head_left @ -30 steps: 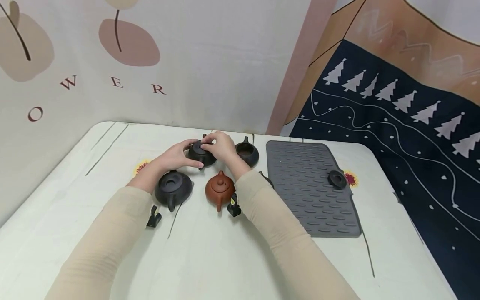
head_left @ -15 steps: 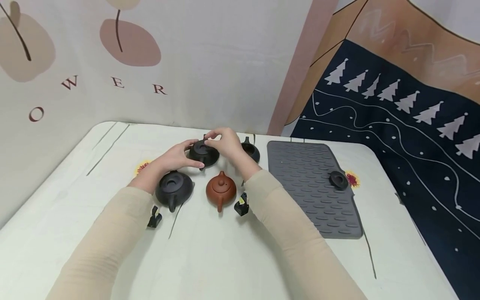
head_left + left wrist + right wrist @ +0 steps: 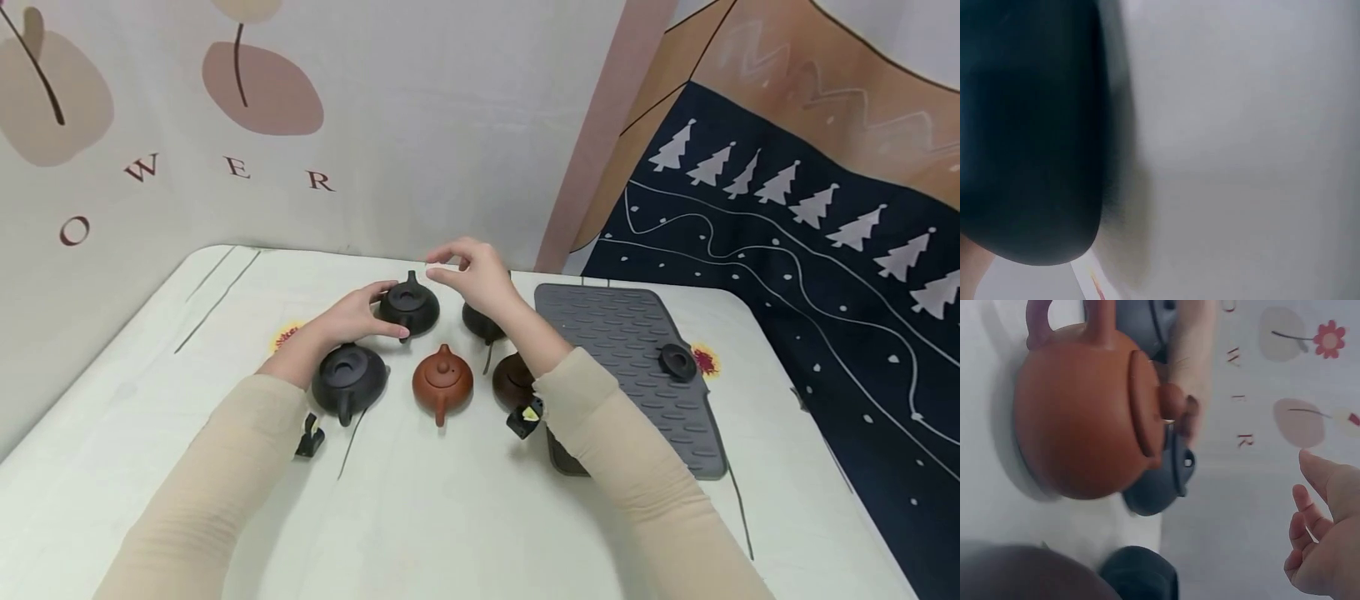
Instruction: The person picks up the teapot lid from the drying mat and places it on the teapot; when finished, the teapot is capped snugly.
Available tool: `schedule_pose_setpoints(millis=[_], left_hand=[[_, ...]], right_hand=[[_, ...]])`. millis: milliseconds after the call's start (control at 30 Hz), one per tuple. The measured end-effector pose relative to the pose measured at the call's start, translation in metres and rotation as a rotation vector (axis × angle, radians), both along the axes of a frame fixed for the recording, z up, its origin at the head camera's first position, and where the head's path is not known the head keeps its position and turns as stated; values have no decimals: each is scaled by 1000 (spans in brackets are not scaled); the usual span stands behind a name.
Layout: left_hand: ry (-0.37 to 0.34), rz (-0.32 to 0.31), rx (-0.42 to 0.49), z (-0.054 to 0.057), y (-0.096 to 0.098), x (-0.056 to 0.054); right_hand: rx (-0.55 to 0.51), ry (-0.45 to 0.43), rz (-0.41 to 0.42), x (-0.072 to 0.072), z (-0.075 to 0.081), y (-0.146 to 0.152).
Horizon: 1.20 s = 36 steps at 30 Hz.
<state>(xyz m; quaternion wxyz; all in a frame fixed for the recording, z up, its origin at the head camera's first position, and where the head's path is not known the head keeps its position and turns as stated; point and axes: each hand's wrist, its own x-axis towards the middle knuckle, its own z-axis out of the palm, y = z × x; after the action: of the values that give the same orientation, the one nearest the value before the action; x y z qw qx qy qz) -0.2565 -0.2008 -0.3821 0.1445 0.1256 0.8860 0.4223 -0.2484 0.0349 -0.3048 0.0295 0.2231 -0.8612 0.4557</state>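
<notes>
My left hand [image 3: 356, 315] holds a black teapot [image 3: 412, 310] at the back, thumb in front and fingers round its far left side. A lid sits on this teapot. My right hand [image 3: 483, 279] is raised to the right of it, fingers loosely bent and nothing between them; the right wrist view also shows this hand [image 3: 1329, 531] bare. A larger black teapot [image 3: 348, 379] with its lid on stands by my left wrist. The red clay teapot [image 3: 442, 377], lidded too, is in the middle. In the left wrist view, a dark rounded pot [image 3: 1029, 144] fills the left side.
Under my right forearm stand a dark pot [image 3: 480, 323] and a brown pot [image 3: 513, 377], both partly hidden. On the right lies a grey ridged mat [image 3: 600, 325] with a black lid [image 3: 678, 362] near its right edge. A printed cloth [image 3: 450, 167] hangs behind the table.
My right hand has let go of the back teapot's lid and moved up and to the right. The left hand keeps its place on that teapot.
</notes>
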Motion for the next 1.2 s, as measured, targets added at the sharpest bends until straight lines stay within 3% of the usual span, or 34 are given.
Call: schedule_pose_setpoints(millis=[333, 800, 1000, 1200], left_hand=[[4, 13, 12, 2, 0, 3], [14, -14, -19, 1, 0, 2], [25, -38, -37, 2, 0, 2], [64, -35, -78, 12, 6, 4]], right_hand=[[-82, 81, 26, 23, 13, 32], [-155, 159, -30, 46, 2, 98], [-100, 157, -83, 56, -7, 131], [1, 179, -156, 63, -17, 162]])
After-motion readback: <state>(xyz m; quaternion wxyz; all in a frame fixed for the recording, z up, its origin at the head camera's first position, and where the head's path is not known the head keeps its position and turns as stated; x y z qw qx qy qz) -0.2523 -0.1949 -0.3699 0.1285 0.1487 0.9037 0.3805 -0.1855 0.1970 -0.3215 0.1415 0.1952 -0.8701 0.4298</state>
